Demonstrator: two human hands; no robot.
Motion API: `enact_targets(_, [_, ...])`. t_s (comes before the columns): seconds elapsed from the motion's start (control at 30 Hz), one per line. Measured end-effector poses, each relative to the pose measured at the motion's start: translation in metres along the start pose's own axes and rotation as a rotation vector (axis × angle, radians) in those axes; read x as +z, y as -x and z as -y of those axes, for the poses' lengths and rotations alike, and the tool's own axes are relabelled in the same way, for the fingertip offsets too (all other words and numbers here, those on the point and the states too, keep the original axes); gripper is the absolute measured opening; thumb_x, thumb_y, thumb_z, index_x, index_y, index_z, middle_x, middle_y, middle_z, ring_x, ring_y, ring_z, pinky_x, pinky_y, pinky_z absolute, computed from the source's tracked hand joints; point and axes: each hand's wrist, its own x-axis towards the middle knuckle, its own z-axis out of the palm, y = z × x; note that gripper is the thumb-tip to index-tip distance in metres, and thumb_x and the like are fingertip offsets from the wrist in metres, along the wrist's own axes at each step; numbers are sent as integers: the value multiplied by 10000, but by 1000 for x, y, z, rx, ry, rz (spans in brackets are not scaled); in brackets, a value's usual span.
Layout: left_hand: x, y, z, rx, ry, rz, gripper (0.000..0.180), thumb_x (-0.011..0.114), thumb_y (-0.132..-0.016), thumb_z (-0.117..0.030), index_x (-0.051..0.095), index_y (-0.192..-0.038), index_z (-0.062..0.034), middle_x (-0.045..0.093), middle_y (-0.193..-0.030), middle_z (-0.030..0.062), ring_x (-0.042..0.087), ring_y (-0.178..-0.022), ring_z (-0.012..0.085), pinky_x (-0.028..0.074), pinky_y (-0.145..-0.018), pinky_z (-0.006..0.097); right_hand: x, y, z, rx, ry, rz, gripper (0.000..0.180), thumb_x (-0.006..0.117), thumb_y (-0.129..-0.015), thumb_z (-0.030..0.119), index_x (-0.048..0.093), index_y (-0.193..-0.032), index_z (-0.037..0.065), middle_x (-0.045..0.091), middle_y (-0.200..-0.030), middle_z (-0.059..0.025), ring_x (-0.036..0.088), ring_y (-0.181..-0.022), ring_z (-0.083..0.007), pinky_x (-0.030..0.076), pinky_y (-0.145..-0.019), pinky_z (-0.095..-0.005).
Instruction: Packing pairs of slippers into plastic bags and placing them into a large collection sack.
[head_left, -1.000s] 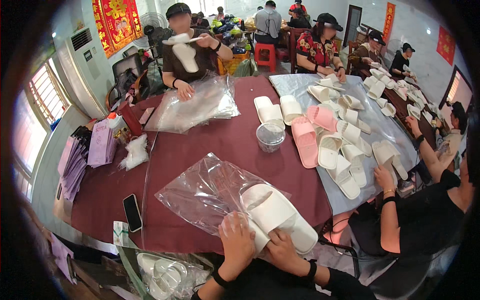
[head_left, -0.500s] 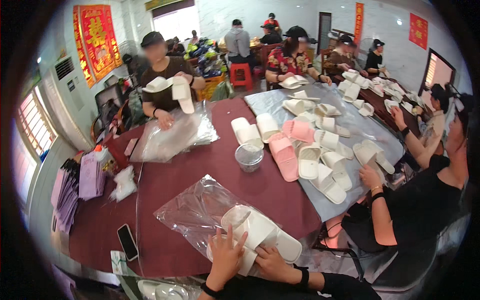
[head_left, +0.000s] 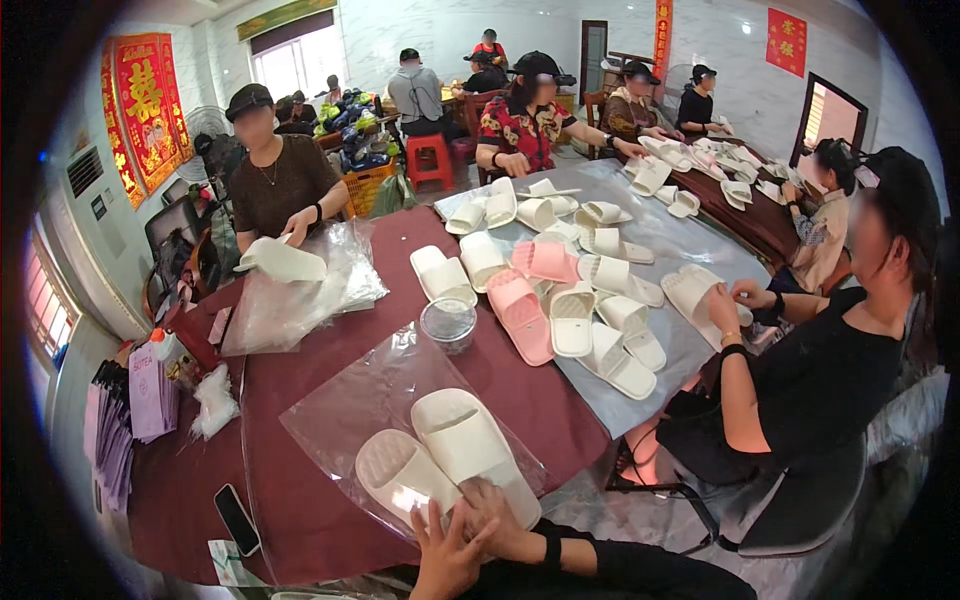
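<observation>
The wearer's left hand (head_left: 440, 550) has come off the strap of the nearer white slipper (head_left: 400, 470), so its toe now shows, and moved down to touch the right hand (head_left: 500, 520) at the heel end. Across the table, the co-worker in brown (head_left: 285, 180) has lowered the white slippers (head_left: 290, 260) over the plastic stack (head_left: 350, 280). The floral-shirted co-worker's (head_left: 515, 130) pair (head_left: 483, 210) now sits on the grey sheet (head_left: 690, 240), while the right-hand neighbour's (head_left: 820, 370) raised hand has dropped beside the other.

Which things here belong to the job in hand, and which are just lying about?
Belonging to the job:
two white slippers, at the left hand and right hand
clear bag
probably other white slippers

Seemingly just about:
phone
green-and-white card
red stool
</observation>
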Motion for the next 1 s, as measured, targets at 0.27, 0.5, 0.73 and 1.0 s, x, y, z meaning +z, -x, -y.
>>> enact_targets(0.27, [41,27,12,-688,692,-429,800,548,-791,14,98,-1452,-14,310,-1368,190,378,-1173,280,329,-964,343,7,-7,-1,157,-15,-52,225,581,-745,155,587,-889,-18,486,-1122,-274,479,-987,-434,394,-819,-504])
enact_targets(0.5, [108,65,44,-713,940,-403,577,364,-893,38,255,-1443,-98,439,-691,-12,401,-526,73,350,-457,206,19,-37,4,237,84,-43,233,578,-787,174,609,-914,-19,461,-1160,-248,472,-1003,-384,404,-798,-465])
enact_targets(0.73, [62,34,26,-916,993,-448,565,448,-893,9,270,-1425,-54,526,-889,54,506,-679,127,434,-574,239,31,-39,-12,174,76,203,513,548,-842,274,437,-1279,28,323,-1351,-285,381,-1203,-424,321,-984,-498])
enact_targets(1.0, [18,11,25,-1242,1236,-780,531,511,-877,-5,312,-1368,29,446,-1313,146,488,-1131,224,404,-932,327,-18,-11,-32,105,192,459,736,523,-843,527,290,-1412,123,174,-1446,-287,220,-1338,-420,223,-1045,-560])
